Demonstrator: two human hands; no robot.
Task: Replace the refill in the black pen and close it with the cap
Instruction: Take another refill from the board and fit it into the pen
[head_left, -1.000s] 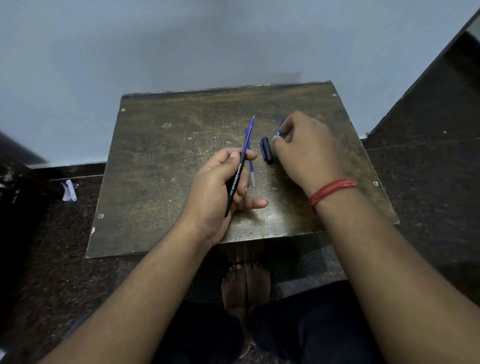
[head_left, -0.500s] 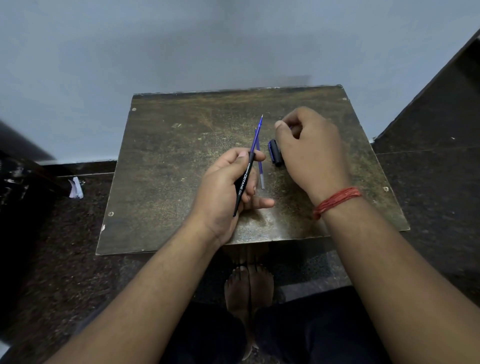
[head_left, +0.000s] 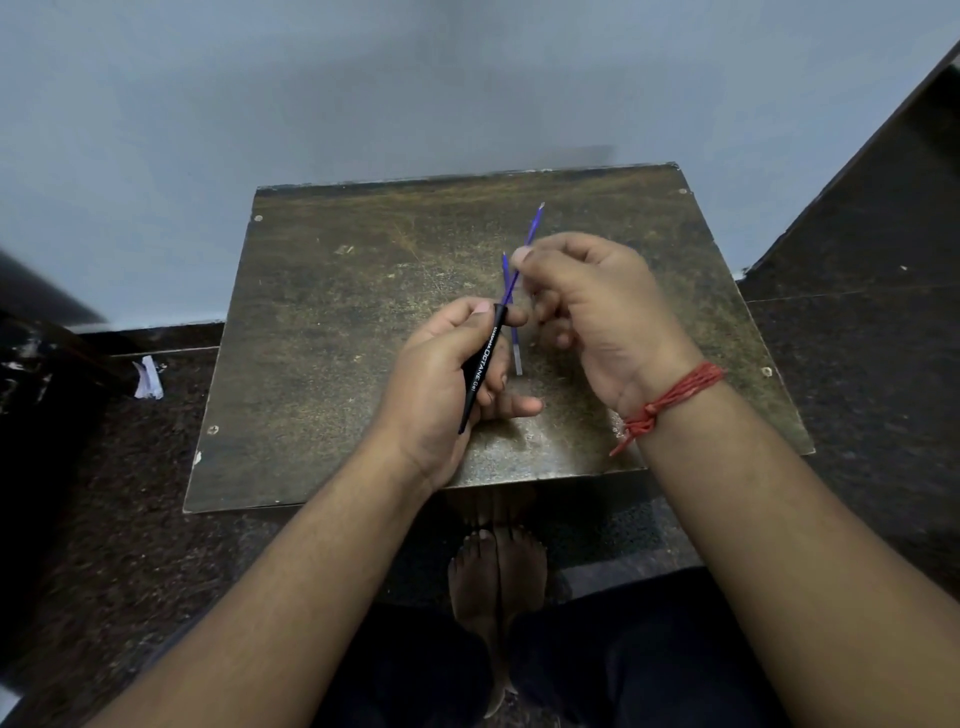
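Both hands now on the pen: right hand (head_left: 597, 301), earlier by the cap, pinching refill (head_left: 527, 239); left hand (head_left: 447, 379) gripping barrel (head_left: 480, 366).

Both forearms are bare, with no sleeves in view. On the right wrist there is a red thread band (head_left: 670, 400), wound several times, its knot and loose ends towards 7 o'clock. The legs wear dark trousers (head_left: 649, 654). Both feet (head_left: 496, 577) are bare.

Black pen barrel (head_left: 480, 366), blue refill (head_left: 532, 228)
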